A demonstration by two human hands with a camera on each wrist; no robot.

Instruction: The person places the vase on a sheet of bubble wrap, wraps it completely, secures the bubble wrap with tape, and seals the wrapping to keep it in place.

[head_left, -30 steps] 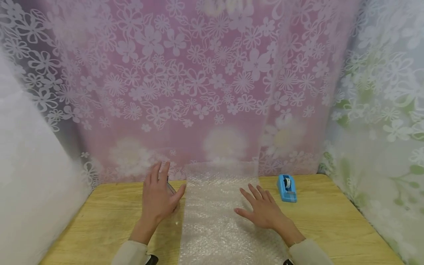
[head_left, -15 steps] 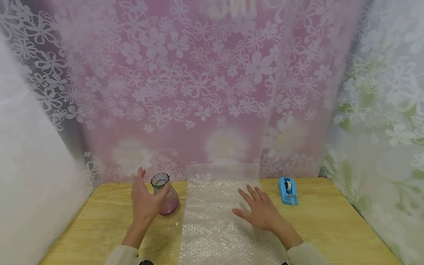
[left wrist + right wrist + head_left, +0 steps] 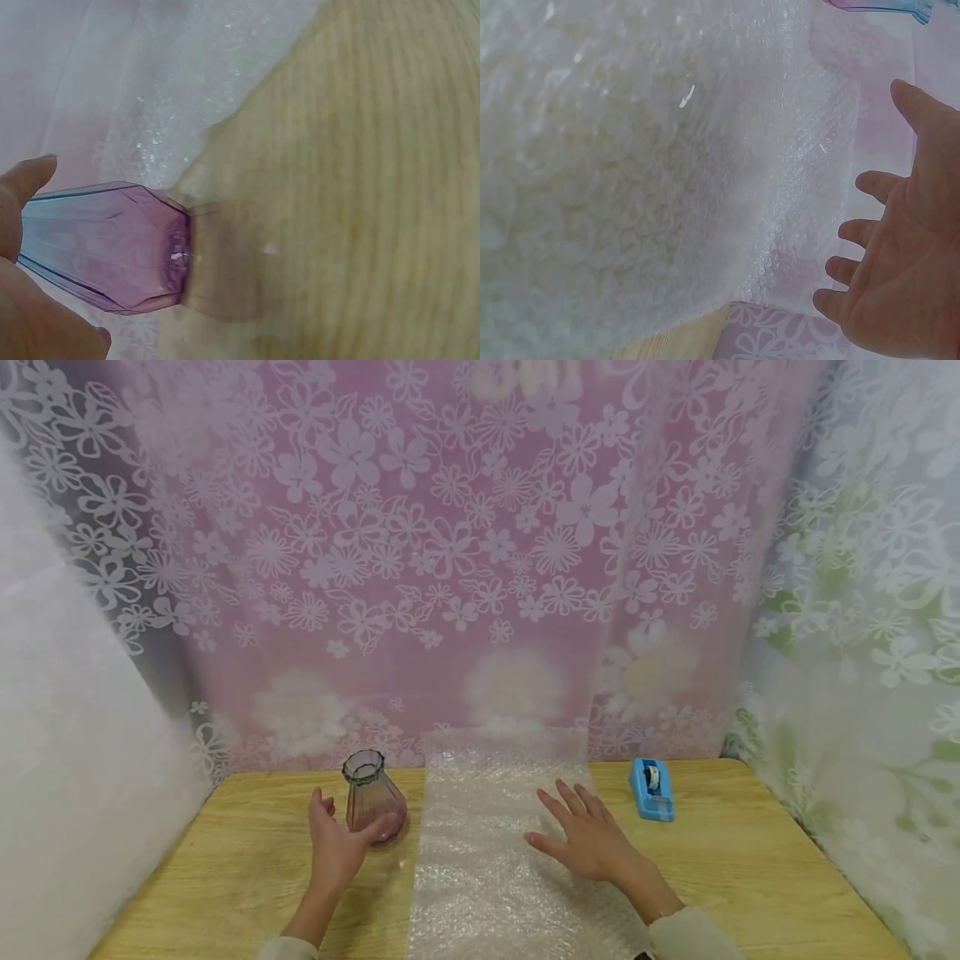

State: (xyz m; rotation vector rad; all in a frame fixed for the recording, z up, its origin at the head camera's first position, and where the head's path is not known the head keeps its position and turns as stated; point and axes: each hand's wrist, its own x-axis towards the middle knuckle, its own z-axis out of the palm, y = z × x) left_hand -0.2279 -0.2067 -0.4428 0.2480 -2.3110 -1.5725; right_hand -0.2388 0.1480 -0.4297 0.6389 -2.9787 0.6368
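A faceted glass vase (image 3: 367, 793), smoky at its neck and pink toward the base, stands upright on the table, left of a sheet of bubble wrap (image 3: 480, 860). Close by it on the near left is my left hand (image 3: 335, 852), its thumb crossing in front of the vase's lower part. In the left wrist view, thumb and fingers lie on either side of the vase (image 3: 112, 247); whether they touch the glass cannot be told. My right hand (image 3: 592, 843) is spread over the right side of the bubble wrap, holding nothing. Its fingers (image 3: 859, 232) are apart in the right wrist view.
A blue tape dispenser (image 3: 652, 789) with a roll in it stands at the table's back right. The wooden table (image 3: 750, 860) backs onto a pink flowered curtain (image 3: 450, 568), with pale sheets on both sides. The bubble wrap reaches the table's back edge.
My left hand has drawn back from the vase's far left, uncovering it, and come lower beside its base. The vase stays put between the last two frames. My right hand has barely moved.
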